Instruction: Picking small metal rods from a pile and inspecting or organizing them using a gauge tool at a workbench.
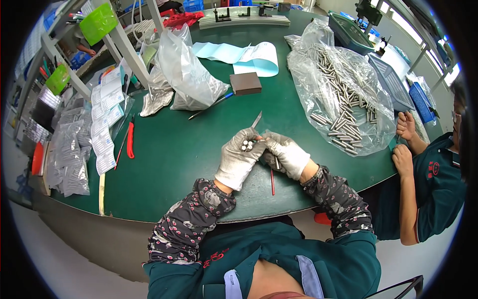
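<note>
My left hand (240, 155), in a grey-white glove, is closed around a small bundle of short metal pins (246, 145) whose round ends face up. My right hand (286, 153), also gloved, grips a thin metal blade tool (257, 119) that points up and away from the pins; its fingertips touch the left hand. Both hands hover over the green table (174, 149). A red pencil-like stick (272, 182) lies on the table under my right wrist.
A clear plastic bag with several metal pins (343, 109) lies to the right. A crumpled bag (186, 74), brown block (245, 83), blue paper (244, 55) and red-handled cutters (130, 140) lie further off. Another person's hands (404, 144) rest at the right edge.
</note>
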The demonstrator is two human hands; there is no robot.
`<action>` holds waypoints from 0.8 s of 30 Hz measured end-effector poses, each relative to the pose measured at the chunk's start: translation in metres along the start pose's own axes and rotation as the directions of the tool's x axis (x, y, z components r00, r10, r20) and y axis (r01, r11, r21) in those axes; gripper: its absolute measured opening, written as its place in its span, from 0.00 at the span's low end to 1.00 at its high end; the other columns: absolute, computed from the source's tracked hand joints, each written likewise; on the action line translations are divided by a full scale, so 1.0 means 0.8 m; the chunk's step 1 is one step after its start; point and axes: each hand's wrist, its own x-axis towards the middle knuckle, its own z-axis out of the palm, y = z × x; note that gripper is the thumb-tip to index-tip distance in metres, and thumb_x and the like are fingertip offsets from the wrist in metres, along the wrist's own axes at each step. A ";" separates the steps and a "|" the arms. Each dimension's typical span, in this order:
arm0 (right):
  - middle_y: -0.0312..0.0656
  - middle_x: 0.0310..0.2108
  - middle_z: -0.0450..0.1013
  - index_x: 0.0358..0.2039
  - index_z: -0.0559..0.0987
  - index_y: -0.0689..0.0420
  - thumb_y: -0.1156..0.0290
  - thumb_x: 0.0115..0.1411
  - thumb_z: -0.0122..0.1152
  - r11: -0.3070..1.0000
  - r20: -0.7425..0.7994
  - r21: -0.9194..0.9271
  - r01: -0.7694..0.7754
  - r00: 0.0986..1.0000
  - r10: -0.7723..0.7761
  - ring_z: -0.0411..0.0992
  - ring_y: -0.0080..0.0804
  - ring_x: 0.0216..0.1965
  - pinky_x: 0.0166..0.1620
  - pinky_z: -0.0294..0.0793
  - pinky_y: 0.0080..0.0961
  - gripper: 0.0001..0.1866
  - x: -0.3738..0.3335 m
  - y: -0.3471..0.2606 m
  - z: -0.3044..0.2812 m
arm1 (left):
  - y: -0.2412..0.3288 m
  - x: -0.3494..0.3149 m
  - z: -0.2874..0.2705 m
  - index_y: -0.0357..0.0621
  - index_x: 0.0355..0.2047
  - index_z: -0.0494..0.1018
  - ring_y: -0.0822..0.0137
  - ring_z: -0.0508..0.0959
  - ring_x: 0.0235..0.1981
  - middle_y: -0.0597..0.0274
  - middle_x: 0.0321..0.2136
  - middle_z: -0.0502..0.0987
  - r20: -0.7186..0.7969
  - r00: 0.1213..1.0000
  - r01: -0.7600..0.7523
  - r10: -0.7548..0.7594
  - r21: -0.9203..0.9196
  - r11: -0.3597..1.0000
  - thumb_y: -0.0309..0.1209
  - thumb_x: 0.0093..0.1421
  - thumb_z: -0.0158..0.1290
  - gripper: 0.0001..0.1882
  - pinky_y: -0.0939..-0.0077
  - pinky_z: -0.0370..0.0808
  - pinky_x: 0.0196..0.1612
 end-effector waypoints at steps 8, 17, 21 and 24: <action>0.28 0.17 0.61 0.48 0.65 0.56 0.60 0.59 0.48 0.999 0.154 0.001 -0.039 0.987 0.039 0.55 0.13 0.15 0.16 0.52 0.10 0.19 0.006 0.005 -0.010 | -0.009 0.003 -0.002 0.40 0.35 0.70 0.78 0.72 0.30 0.67 0.29 0.74 0.052 0.995 -0.095 0.090 0.105 0.990 0.23 0.48 0.57 0.13 0.85 0.71 0.36; 0.28 0.18 0.61 0.48 0.66 0.56 0.61 0.59 0.47 0.999 0.136 0.027 -0.047 0.990 0.043 0.56 0.12 0.16 0.15 0.53 0.08 0.18 0.010 0.012 -0.010 | -0.010 0.003 -0.001 0.40 0.34 0.70 0.79 0.72 0.30 0.67 0.29 0.74 0.060 0.991 -0.128 0.119 0.178 0.976 0.24 0.48 0.57 0.12 0.85 0.70 0.34; 0.30 0.18 0.62 0.48 0.65 0.57 0.64 0.59 0.47 0.999 0.105 0.006 -0.052 0.993 0.051 0.56 0.13 0.15 0.15 0.53 0.10 0.18 -0.001 -0.008 -0.009 | 0.004 0.001 0.001 0.44 0.33 0.68 0.78 0.70 0.25 0.70 0.24 0.70 -0.022 1.000 -0.021 0.019 -0.070 0.997 0.25 0.53 0.52 0.07 0.82 0.70 0.30; 0.32 0.19 0.63 0.42 0.66 0.56 0.68 0.58 0.48 0.992 -0.110 0.121 0.025 0.994 -0.012 0.59 0.14 0.16 0.15 0.55 0.08 0.11 -0.003 -0.024 -0.022 | 0.025 0.004 -0.005 0.45 0.31 0.66 0.80 0.64 0.18 0.71 0.22 0.67 -0.007 0.981 0.160 -0.195 -0.543 0.824 0.29 0.58 0.45 0.03 0.88 0.63 0.21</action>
